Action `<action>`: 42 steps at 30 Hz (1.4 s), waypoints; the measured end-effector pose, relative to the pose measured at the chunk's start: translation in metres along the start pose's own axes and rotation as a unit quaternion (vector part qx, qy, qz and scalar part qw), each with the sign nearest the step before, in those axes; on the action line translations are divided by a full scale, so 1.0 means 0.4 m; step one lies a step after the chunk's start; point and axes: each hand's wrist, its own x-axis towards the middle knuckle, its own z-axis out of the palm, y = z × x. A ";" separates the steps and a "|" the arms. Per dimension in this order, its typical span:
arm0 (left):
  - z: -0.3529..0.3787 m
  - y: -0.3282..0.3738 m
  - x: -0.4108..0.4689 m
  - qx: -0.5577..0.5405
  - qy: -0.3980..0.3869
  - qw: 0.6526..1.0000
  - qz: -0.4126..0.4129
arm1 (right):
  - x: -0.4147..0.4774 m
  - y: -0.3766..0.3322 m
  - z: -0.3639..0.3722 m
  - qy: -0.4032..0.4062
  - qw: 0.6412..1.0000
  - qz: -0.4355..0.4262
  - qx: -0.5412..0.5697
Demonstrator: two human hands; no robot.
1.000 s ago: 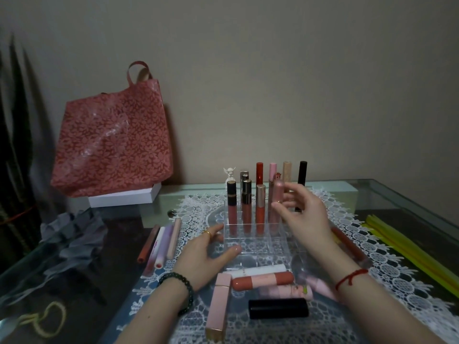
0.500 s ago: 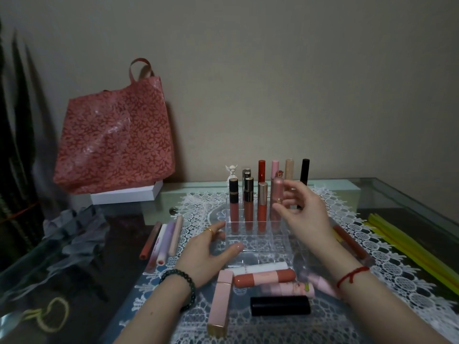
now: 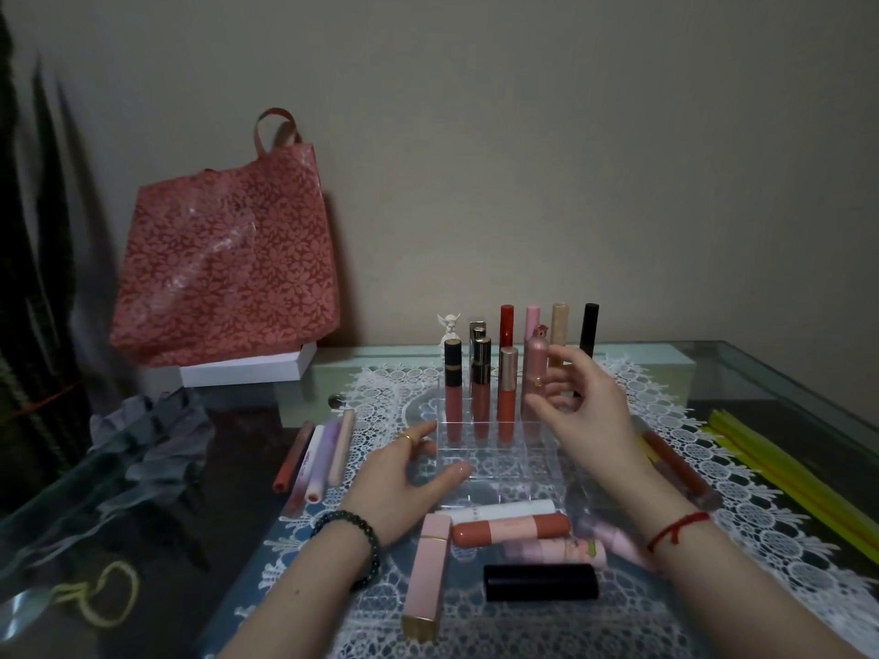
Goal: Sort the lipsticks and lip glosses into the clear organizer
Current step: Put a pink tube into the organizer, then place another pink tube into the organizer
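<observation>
The clear organizer (image 3: pixel 499 463) stands on a lace mat, with two rows of upright lip products in its back cells. My right hand (image 3: pixel 590 420) holds a pink lip gloss (image 3: pixel 536 361) with a gold band. The gloss stands in the second row, right of a coral gloss (image 3: pixel 507 392); my thumb is in front of it and my fingers behind. My left hand (image 3: pixel 404 482) rests flat at the organizer's front left corner, index finger and thumb touching its walls. Loose in front lie a white tube (image 3: pixel 504 510), a coral tube (image 3: pixel 511 527), a pink square tube (image 3: pixel 426 575) and a black tube (image 3: pixel 541 582).
Several slim tubes (image 3: pixel 319 456) lie left of the mat and a long coral gloss (image 3: pixel 678 466) lies to the right. Yellow sticks (image 3: pixel 785 468) sit near the right table edge. A red floral bag (image 3: pixel 228 264) on a white box (image 3: pixel 247 371) stands back left, with crumpled grey material (image 3: pixel 142 444) in front of it.
My right hand has stayed around the pink gloss in its cell, its fingers loosening a little. My left hand has not moved from the organizer's corner.
</observation>
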 end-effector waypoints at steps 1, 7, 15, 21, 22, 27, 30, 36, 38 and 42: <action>0.000 0.000 0.000 0.003 0.000 1.000 0.001 | 0.000 0.000 -0.001 0.002 1.000 0.000 0.001; 0.003 -0.004 0.002 0.024 0.002 1.000 0.006 | -0.003 -0.002 -0.004 0.018 1.000 -0.001 0.001; -0.014 0.000 0.003 0.043 0.046 0.998 0.023 | -0.018 -0.078 -0.028 0.061 0.987 -0.107 -0.105; -0.082 0.005 0.004 0.027 0.133 0.990 0.035 | -0.052 -0.177 0.025 -0.007 0.986 -0.156 -0.061; -0.100 -0.004 0.002 0.034 0.137 0.989 0.034 | -0.055 -0.188 0.041 -0.026 0.985 -0.162 -0.057; -0.189 -0.082 -0.024 0.034 0.155 0.987 -0.021 | -0.050 -0.214 0.135 -0.133 0.978 -0.157 -0.044; -0.212 -0.137 -0.046 0.035 0.159 0.986 -0.044 | -0.030 -0.205 0.206 -0.174 0.975 -0.131 -0.032; -0.219 -0.180 -0.070 0.071 0.111 0.990 -0.042 | 0.015 -0.152 0.340 -0.235 0.963 -0.091 -0.095; -0.219 -0.173 -0.072 0.098 0.104 0.989 -0.029 | 0.030 -0.134 0.374 -0.252 0.958 -0.071 -0.120; -0.213 -0.171 -0.074 0.149 0.082 0.985 -0.025 | 0.048 -0.103 0.426 -0.271 0.953 -0.031 -0.133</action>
